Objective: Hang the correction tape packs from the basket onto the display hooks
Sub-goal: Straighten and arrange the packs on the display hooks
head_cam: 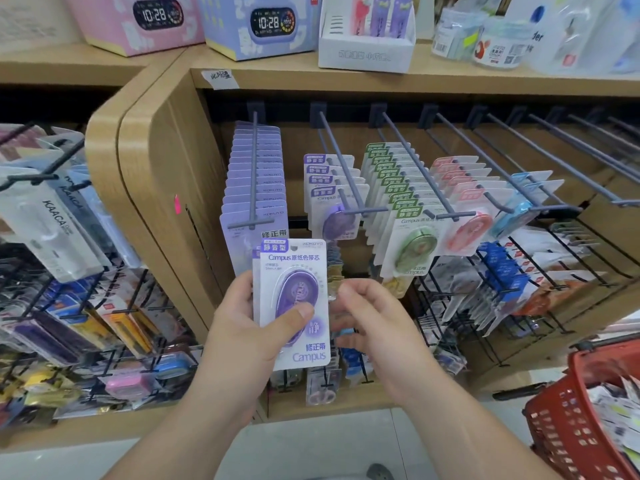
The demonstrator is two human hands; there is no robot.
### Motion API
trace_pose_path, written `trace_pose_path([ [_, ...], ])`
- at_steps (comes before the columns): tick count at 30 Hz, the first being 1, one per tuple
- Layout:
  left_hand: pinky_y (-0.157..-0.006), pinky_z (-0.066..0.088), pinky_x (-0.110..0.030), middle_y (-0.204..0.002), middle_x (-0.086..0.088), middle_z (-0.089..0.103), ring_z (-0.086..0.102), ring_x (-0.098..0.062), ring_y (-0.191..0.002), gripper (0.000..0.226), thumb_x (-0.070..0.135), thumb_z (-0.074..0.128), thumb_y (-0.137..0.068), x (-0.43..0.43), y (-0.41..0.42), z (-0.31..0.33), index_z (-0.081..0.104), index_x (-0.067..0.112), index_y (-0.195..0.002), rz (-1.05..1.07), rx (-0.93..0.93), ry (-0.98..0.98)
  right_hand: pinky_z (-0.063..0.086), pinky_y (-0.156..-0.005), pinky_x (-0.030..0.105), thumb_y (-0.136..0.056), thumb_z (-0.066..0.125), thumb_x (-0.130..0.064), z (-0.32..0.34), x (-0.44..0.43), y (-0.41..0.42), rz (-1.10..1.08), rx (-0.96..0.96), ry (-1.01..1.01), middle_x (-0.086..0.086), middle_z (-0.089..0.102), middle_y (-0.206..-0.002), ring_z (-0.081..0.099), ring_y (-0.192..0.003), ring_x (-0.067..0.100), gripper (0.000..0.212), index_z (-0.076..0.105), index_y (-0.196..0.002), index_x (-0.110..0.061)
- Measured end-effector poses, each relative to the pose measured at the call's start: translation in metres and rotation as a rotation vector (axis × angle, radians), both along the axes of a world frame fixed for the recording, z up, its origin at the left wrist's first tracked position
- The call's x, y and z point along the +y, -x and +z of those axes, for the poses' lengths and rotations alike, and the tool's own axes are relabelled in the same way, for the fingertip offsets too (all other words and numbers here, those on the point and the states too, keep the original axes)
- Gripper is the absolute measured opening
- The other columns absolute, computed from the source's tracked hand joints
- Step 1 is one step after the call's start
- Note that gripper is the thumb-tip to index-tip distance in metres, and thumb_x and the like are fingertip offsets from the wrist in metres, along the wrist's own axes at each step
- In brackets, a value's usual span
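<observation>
Purple-and-white carded correction tape packs (294, 299), a thin stack of at least two, stand upright in the left hand (249, 327), with the thumb pressed across the clear blister and the fingers behind. The stack's long axis runs vertically, hang-hole end uppermost. The right hand (367, 323) sits just beside the stack's right edge with fingers curled; whether it pinches the card or holds nothing, I cannot tell. Low at the right, the red plastic basket (554, 427) of further packs lies nearer the right hand. The front card reads "KOKUYO", "静音型", "Campus 原纸色带芯", "静", "修正带", "Campus". Beyond and above, slightly right of the stack, the grey metal display hook (337, 161) carrying matching purple packs (334, 209) points toward the person, so the coming move is probably up and forward, hole onto its tip. Neighbouring hooks hold green packs (405, 237), red packs (464, 216) and blue packs (516, 206). Farther up, the boxed clocks (266, 22) show "10:28", and the white packs on the left rack (52, 216) read "KAACA"
</observation>
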State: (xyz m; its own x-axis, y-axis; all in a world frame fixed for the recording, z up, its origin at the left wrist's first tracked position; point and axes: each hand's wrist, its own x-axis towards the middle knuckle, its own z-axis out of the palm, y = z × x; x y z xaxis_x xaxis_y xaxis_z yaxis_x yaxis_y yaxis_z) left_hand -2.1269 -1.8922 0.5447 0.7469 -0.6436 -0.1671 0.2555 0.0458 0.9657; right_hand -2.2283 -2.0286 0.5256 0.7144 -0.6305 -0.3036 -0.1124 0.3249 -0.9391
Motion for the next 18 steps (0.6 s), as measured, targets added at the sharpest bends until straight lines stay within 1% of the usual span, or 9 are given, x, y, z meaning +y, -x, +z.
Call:
trace_pose_path([
  [2,-0.063,0.064,-0.038,-0.103,-0.002,0.081,0.079,-0.025,-0.088,0.056,0.015,0.084,-0.067,-0.004,0.003,0.002,0.067,0.023,-0.119,-0.027,-0.022,-0.012,0.06,-0.075,0.038,-0.087,0.07,-0.036,0.007,0.006,0.005,0.101,-0.038,0.026,0.012,0.077,-0.102,0.073,-0.083,0.022,0.039,0.065,-0.115,-0.008],
  [5,-0.063,0.064,-0.038,-0.103,-0.003,0.081,0.079,-0.027,-0.089,0.063,0.015,0.086,-0.059,-0.007,0.006,0.005,0.067,0.02,-0.119,-0.056,-0.031,-0.008,0.06,-0.069,0.031,-0.093,0.068,-0.025,0.015,0.009,0.01,0.119,-0.085,0.037,0.009,0.079,-0.095,0.076,-0.083,0.022,0.024,0.069,-0.108,-0.007],
  [7,-0.062,0.064,-0.038,-0.104,-0.004,0.081,0.079,-0.027,-0.089,0.063,0.015,0.085,-0.059,-0.008,0.008,0.007,0.066,0.02,-0.12,-0.043,-0.011,0.013,0.059,-0.066,0.031,-0.096,0.066,-0.022,0.015,0.007,0.012,0.111,-0.083,0.082,0.013,0.078,-0.093,0.074,-0.081,0.024,0.018,0.069,-0.104,-0.006],
  [9,-0.062,0.063,-0.037,-0.107,-0.004,0.081,0.079,-0.026,-0.089,0.048,0.018,0.079,-0.076,-0.008,0.009,0.005,0.066,0.02,-0.122,-0.024,0.034,0.039,0.06,-0.067,0.036,-0.1,0.063,-0.017,0.013,0.006,0.013,0.094,-0.075,0.118,0.016,0.077,-0.095,0.073,-0.079,0.025,0.014,0.069,-0.103,-0.005],
  [11,-0.062,0.063,-0.035,-0.108,-0.002,0.081,0.078,-0.023,-0.089,0.028,0.009,0.063,-0.098,-0.008,0.009,0.004,0.067,0.022,-0.122,-0.013,0.09,0.051,0.059,-0.069,0.037,-0.101,0.061,-0.017,0.013,0.005,0.015,0.056,-0.093,0.115,0.014,0.077,-0.095,0.073,-0.081,0.023,0.014,0.068,-0.104,-0.006],
  [12,-0.062,0.062,-0.035,-0.108,-0.003,0.08,0.078,-0.023,-0.09,0.032,0.002,0.056,-0.1,-0.007,0.009,0.003,0.067,0.022,-0.123,-0.016,0.099,0.043,0.06,-0.07,0.036,-0.101,0.06,-0.017,0.014,0.004,0.016,0.039,-0.116,0.102,0.013,0.077,-0.095,0.073,-0.082,0.022,0.015,0.067,-0.106,-0.005],
  [14,-0.065,0.063,-0.035,-0.108,-0.004,0.081,0.079,-0.025,-0.092,0.041,-0.009,0.052,-0.099,-0.006,0.009,0.002,0.066,0.021,-0.123,-0.019,0.078,0.022,0.061,-0.069,0.035,-0.1,0.058,-0.017,0.017,0.001,0.018,0.014,-0.177,0.071,0.011,0.078,-0.096,0.074,-0.083,0.021,0.017,0.064,-0.11,-0.004],
  [16,-0.069,0.064,-0.042,-0.108,-0.005,0.081,0.079,-0.028,-0.093,0.04,-0.012,0.058,-0.097,-0.004,0.009,0.002,0.066,0.019,-0.121,-0.009,0.048,0.013,0.059,-0.066,0.029,-0.101,0.055,-0.013,0.019,-0.003,0.019,-0.011,-0.237,0.05,0.008,0.077,-0.095,0.074,-0.082,0.017,0.016,0.062,-0.112,-0.004],
  [18,-0.075,0.063,-0.045,-0.106,-0.007,0.081,0.079,-0.03,-0.093,0.035,-0.011,0.063,-0.094,-0.001,0.007,0.001,0.069,0.015,-0.117,0.037,0.032,0.015,0.058,-0.069,0.027,-0.102,0.054,-0.012,0.018,-0.008,0.019,-0.033,-0.259,0.074,0.007,0.077,-0.098,0.073,-0.084,0.016,0.014,0.06,-0.113,-0.005],
])
